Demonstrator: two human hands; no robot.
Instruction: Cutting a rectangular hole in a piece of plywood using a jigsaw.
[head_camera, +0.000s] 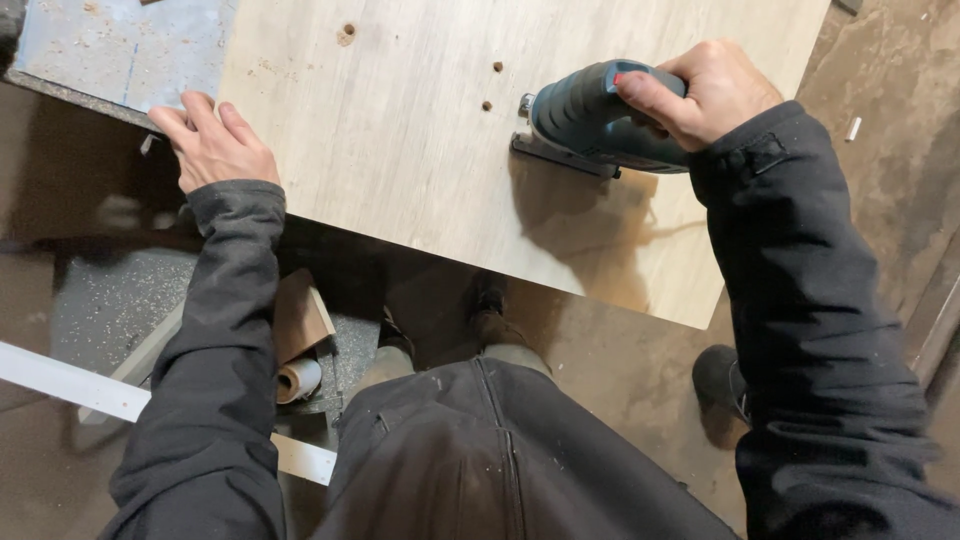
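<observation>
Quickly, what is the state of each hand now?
Left hand: open, pressed flat on the edge of the plywood sheet.
Right hand: closed around the blue-grey jigsaw standing on the sheet.

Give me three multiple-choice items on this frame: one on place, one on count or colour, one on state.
1. Where does the left hand rest?
A. On the left edge of the plywood sheet
B. On the paper roll on the floor
C. On the saw's handle

2. What colour is the body of the jigsaw?
A. Bright yellow
B. Blue-green
C. White

3. How does the right hand stand with the jigsaw?
A. Open, hovering clear above it
B. Closed around its top handle
C. Resting flat on the sheet beside it

Answers:
1 A, the fingers lie flat at the sheet's left edge, beside the grey panel.
2 B, the housing is blue-green with a small red spot near the fingers.
3 B, the fingers wrap the handle while the saw's base sits on the sheet.
</observation>
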